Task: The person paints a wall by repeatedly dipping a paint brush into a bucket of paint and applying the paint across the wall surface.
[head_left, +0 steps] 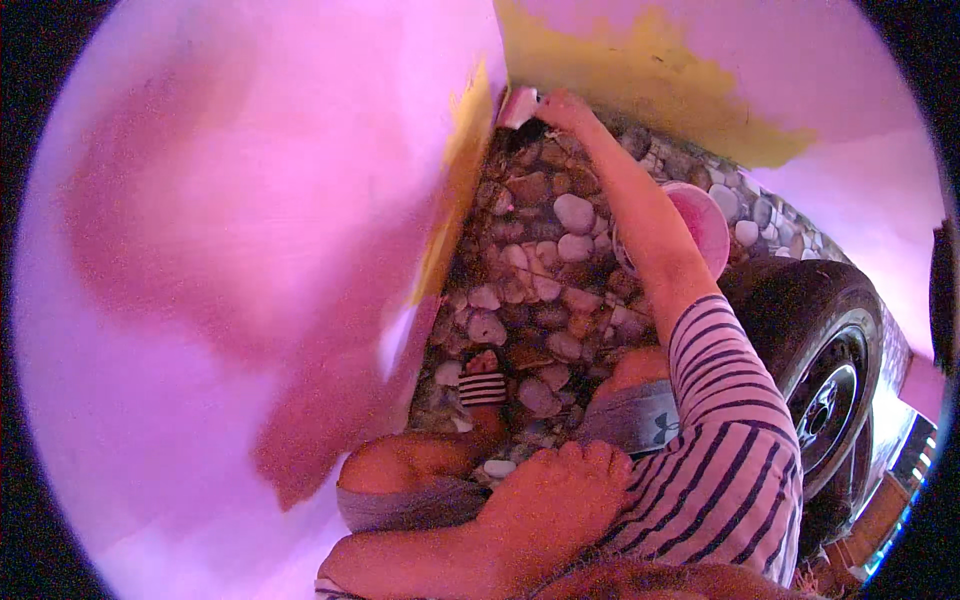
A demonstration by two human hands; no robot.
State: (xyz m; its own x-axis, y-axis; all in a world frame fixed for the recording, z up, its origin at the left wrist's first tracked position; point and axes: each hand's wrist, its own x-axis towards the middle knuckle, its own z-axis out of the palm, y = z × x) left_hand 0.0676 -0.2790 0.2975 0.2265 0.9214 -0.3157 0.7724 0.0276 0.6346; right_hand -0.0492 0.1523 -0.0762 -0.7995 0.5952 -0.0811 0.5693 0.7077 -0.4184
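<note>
My right hand (565, 110) is stretched far forward into the corner, closed round a wide paintbrush (519, 107). The brush's pale head rests low where the two walls meet, just above the stones; its handle is mostly hidden. Under my right forearm stands a round bucket (706, 228) with pinkish paint inside, partly covered by the arm. My left hand (565, 490) lies close to my body by the striped sleeve, its fingers curled down. Whatever is inside those fingers is hidden.
Pale pink-lit walls carry yellow patches (640, 75) along their lower parts. River stones (574, 213) cover the ground around my striped sandal (483, 388). At the right, a wheel (825, 400) with a black tyre stands close to my right arm.
</note>
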